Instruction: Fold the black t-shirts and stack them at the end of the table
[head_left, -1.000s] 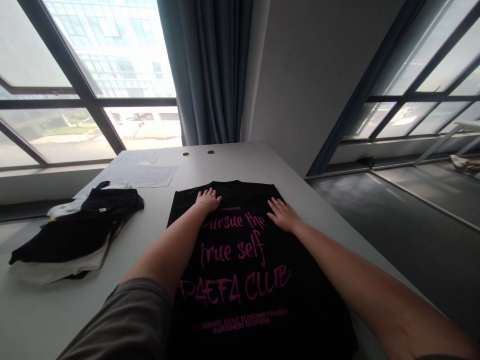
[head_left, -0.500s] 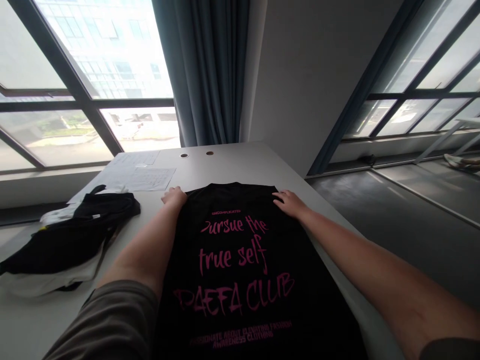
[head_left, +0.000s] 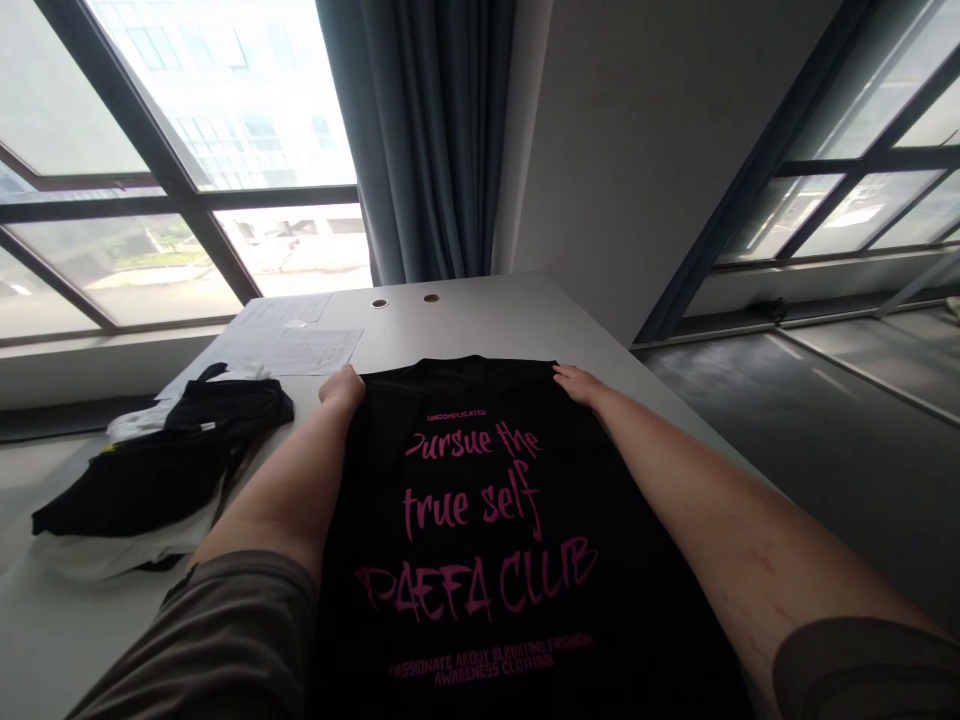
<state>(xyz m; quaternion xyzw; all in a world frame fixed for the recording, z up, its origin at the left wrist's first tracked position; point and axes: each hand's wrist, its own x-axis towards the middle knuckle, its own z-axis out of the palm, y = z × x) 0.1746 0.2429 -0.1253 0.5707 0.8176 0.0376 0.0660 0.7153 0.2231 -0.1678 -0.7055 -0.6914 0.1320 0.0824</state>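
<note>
A black T-shirt point(head_left: 480, 540) with pink lettering lies spread in front of me, its neckline toward the far end of the table. My left hand point(head_left: 343, 386) is closed on its far left corner, fingers curled at the edge. At the far right corner, my right hand point(head_left: 580, 384) pinches the cloth, its fingertips partly hidden. The fabric between both hands looks fairly straight. The shirt's near end runs out of the bottom of the view.
The white table point(head_left: 517, 310) has two round cable holes at its back. Printed papers point(head_left: 315, 350) lie at the far left. A pile of black and white clothes point(head_left: 165, 460) sits left of my arm. Behind stand a window and a blue-grey curtain point(head_left: 435, 150).
My fingers have closed on the shirt's two far corners; before, the right hand's fingers were more spread. The view has shifted slightly, moving the surroundings to the right.
</note>
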